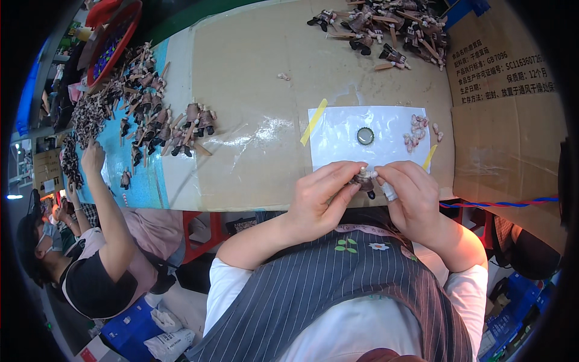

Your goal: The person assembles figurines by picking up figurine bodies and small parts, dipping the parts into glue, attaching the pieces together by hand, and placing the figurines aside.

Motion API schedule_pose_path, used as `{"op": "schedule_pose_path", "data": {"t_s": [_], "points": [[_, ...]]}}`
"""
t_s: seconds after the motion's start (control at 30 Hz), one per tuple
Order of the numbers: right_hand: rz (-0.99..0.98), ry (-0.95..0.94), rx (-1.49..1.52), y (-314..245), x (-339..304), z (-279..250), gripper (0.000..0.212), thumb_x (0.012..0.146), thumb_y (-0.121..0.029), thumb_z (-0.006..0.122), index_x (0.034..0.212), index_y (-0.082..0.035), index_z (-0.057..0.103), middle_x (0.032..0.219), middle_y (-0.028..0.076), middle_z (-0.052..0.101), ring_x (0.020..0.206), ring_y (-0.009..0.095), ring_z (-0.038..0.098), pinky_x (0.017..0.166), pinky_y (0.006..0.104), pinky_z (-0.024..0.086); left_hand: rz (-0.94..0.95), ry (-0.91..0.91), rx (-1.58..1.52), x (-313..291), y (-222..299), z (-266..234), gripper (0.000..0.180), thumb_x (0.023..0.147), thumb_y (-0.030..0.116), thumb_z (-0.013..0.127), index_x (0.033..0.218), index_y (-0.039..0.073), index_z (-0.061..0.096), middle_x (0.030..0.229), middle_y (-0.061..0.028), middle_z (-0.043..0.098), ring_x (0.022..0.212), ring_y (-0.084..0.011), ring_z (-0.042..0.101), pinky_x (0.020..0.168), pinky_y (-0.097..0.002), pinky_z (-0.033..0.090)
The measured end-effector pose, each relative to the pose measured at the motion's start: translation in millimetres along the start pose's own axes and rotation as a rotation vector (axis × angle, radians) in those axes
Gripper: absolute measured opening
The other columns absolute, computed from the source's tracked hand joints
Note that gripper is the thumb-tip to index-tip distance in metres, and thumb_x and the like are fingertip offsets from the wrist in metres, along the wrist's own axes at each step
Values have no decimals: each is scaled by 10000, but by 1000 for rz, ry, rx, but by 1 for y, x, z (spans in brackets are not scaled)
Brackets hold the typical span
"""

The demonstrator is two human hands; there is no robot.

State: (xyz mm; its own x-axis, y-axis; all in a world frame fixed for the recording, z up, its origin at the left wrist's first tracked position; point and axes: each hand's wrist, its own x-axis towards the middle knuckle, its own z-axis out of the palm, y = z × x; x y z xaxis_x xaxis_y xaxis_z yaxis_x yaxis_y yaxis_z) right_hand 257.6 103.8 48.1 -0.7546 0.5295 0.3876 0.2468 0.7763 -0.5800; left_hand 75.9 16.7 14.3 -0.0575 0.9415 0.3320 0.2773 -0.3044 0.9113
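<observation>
The figure (363, 179), small with a brown body and a dark foot, is located at the grip, between the two hands, just above the near edge of the sheet. The left hand (319, 194) pinches the figure between thumb and fingers from the left side. The right hand (415, 196) has thumb and fingers drawn together at the right side of the figure, at a small pale part (374, 174); whether this part is joined to the figure cannot be told. A white item (389, 192) shows at the right thumb; its kind is unclear.

Directly beyond the grip, the white sheet (338, 148) lies on the table (259, 72). A round cap (365, 136) with a crimped rim rests on the sheet. Pale pieces (414, 136) are grouped beyond the right hand. Yellow tape (313, 122) crosses the sheet's left edge.

Well beyond the grip, to the right, is a pile (416, 27) of figures with flat sticks among them. A carton (506, 136) stands to the right of the grip. Well to the left, further figures (196, 123) extend onto a blue surface (151, 188), where a co-worker's hand (93, 158) reaches among small parts.
</observation>
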Motion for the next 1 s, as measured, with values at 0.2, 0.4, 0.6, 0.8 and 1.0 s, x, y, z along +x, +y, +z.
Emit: {"op": "schedule_pose_path", "data": {"t_s": [0.2,0.4,0.6,0.8,1.0], "points": [[19,45,95,2,-2,0,388,631,112,564,1011,47,606,855,167,613,743,337,609,648,390,498,-37,6,-17,0,6,4,321,843,-69,592,1164,-62,585,1035,-197,656,884,-279,676,754,-323,533],[78,-29,221,5,-3,-12,312,692,99,569,993,29,622,830,151,602,716,320,600,610,372,474,9,8,-37,-1,4,11,339,837,-74,597,1175,-56,580,1020,-198,661,856,-290,679,738,-327,534],[105,-120,197,3,-1,-27,270,712,68,593,974,12,625,818,144,588,711,323,594,606,379,469,116,-20,3,2,2,14,362,817,-85,601,1176,-70,567,1017,-204,653,807,-302,670,706,-339,530],[58,-95,105,6,-3,-25,288,695,67,608,977,12,622,820,146,591,710,326,598,604,380,472,194,-77,172,8,2,8,369,808,-90,601,1174,-71,566,1001,-202,647,780,-295,662,690,-348,526],[-2,-40,66,7,1,-24,332,673,80,607,1003,36,616,830,146,601,696,314,600,588,377,475,32,-71,-39,12,9,6,359,824,-94,585,1181,-69,568,936,-187,657,759,-282,664,681,-331,525]]}}
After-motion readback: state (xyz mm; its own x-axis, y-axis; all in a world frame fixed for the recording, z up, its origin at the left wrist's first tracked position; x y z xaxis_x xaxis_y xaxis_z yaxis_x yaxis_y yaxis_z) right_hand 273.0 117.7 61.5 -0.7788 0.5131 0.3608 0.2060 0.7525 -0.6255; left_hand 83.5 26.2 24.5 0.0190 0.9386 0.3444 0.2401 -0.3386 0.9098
